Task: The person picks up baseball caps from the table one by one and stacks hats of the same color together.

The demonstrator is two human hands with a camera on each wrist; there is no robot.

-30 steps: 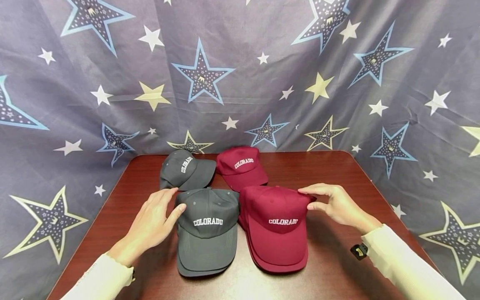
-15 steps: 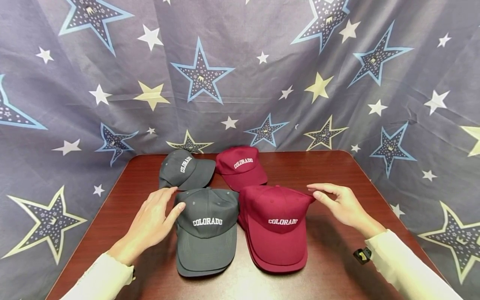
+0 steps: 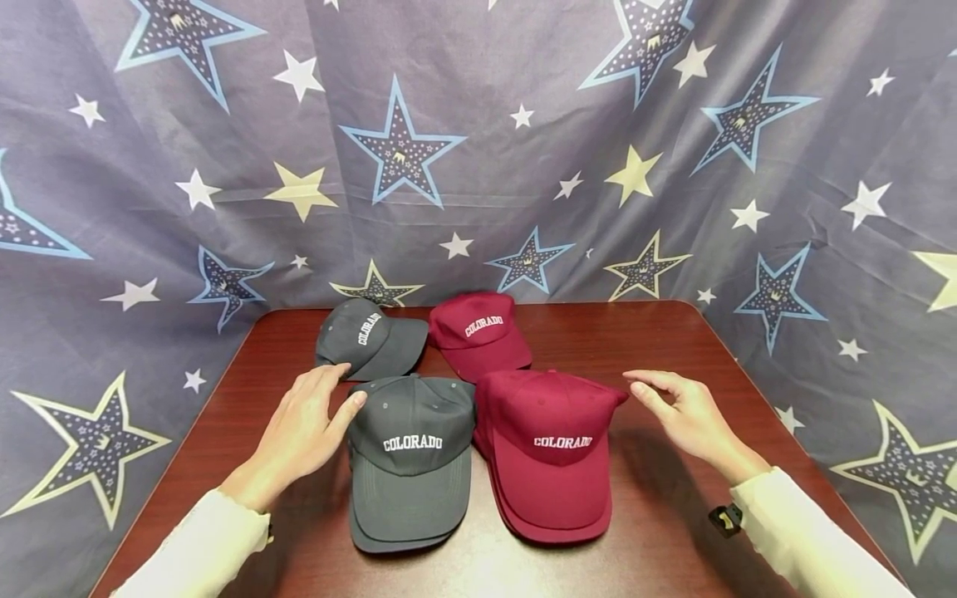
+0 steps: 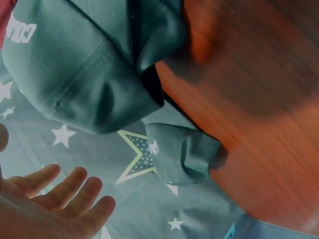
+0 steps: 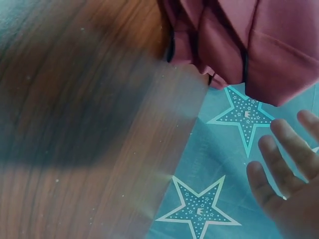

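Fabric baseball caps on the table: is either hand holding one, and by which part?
Nothing is held: the left hand is apart from the front dark-grey fabric cap, the right hand from the front maroon fabric cap.

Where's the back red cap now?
In the head view, that red cap sits near the far edge of the table, right of the back gray cap.

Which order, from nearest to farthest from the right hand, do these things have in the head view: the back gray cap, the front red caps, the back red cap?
1. front red caps: at the front, just left of the right hand
2. back red cap: behind them, toward the middle
3. back gray cap: at the back, farthest left
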